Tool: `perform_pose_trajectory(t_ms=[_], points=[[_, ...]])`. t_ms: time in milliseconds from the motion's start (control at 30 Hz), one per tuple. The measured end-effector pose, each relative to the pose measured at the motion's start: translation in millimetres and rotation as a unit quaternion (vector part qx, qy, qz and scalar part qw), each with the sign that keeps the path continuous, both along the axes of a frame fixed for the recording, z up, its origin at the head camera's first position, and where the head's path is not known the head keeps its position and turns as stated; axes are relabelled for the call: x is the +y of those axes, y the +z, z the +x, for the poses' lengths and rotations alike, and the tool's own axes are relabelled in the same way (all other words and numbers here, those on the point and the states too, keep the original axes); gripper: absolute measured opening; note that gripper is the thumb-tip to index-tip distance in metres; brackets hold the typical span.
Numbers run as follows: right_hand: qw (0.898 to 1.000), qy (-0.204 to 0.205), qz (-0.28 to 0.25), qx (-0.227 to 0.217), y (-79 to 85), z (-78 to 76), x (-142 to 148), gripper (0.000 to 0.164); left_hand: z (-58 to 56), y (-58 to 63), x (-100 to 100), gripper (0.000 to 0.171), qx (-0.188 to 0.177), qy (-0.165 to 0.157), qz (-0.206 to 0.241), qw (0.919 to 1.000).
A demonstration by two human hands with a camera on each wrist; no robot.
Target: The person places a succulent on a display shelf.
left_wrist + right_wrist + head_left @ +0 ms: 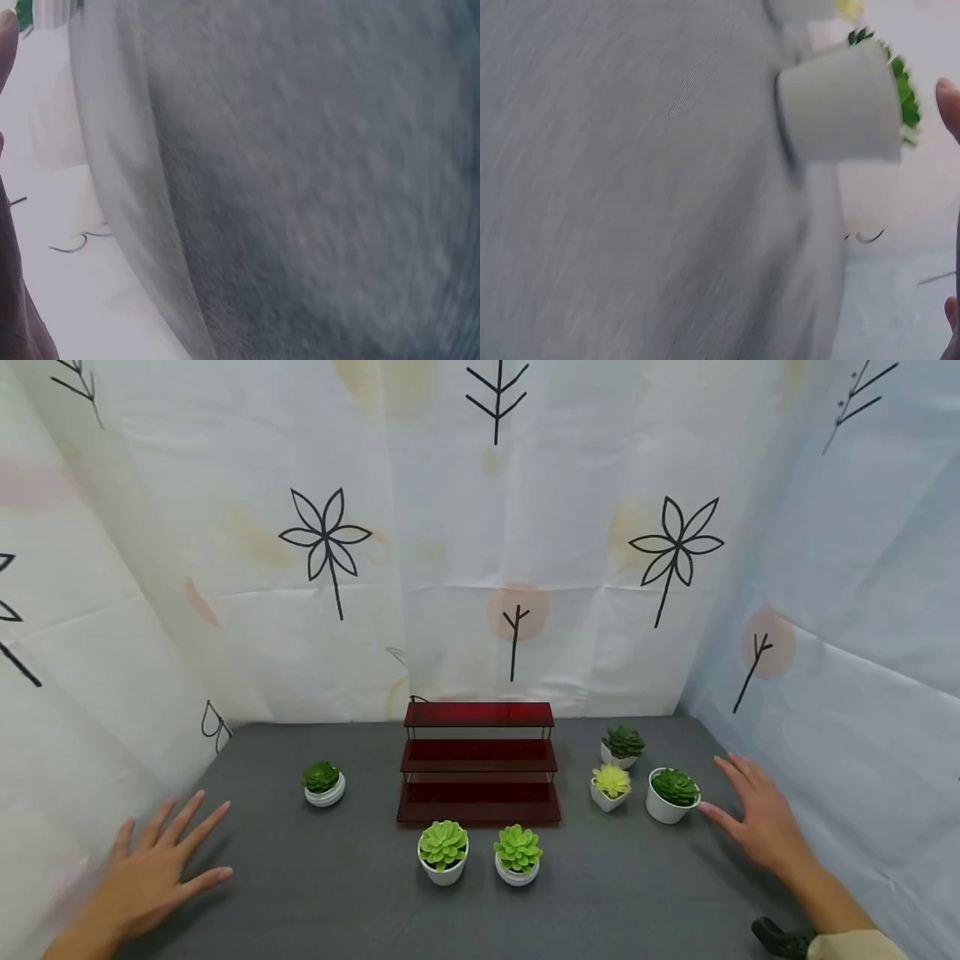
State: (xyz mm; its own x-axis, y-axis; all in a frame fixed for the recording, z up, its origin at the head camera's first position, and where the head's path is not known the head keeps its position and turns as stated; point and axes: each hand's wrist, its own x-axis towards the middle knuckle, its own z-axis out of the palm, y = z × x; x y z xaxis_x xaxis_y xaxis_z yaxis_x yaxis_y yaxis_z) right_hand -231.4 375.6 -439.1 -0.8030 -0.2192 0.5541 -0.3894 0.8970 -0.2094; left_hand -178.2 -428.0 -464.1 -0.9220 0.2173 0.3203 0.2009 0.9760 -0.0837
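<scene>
1. Your left hand (150,881), fingers spread, grasping nothing, is left of the dark-red, three-tiered shelf (480,797).
2. Two lime-green rosette succulents in white pots (442,853) stand before the shelf.
3. Your right hand (763,820), likewise released, is right of the shelf, thumb just beside a green succulent in a white tapered pot (665,808).
4. You appear at the pre-grasp step; the next move likely calls for curling fingers round that pot.

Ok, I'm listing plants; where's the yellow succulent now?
In the head view, the yellow succulent stands on the right, between the red tiered shelf and the green succulent nearest the right hand.
</scene>
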Motion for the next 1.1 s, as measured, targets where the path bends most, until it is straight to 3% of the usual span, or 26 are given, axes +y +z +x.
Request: perform_pose_trajectory(t_ms=[133,333,633,767,1100], points=[[0.999,0.02,-0.038,0.031,8.3,-3.1,-9.4,0.074,-2.5,1.9,5.1,0.085,0.009,-0.012,0.004,0.9999],[0.996,0.036,-0.05,0.06,11.8,-7.2,-23.3,0.072,-3.3,7.5,12.4,0.084,0.031,-0.036,0.016,0.9987],[0.993,0.048,-0.096,0.042,18.0,-12.5,-49.1,0.07,-3.2,25.4,38.4,0.079,0.084,-0.11,0.044,0.9894],[0.992,0.052,-0.111,0.028,19.6,-14.8,-61.3,0.068,-3.7,31.2,51.5,0.078,0.094,-0.122,0.056,0.9865],[0.99,0.069,-0.12,0.04,22.3,-18.6,-89.3,0.067,-8.2,35.8,83.9,0.073,0.126,-0.174,0.093,0.9722]])
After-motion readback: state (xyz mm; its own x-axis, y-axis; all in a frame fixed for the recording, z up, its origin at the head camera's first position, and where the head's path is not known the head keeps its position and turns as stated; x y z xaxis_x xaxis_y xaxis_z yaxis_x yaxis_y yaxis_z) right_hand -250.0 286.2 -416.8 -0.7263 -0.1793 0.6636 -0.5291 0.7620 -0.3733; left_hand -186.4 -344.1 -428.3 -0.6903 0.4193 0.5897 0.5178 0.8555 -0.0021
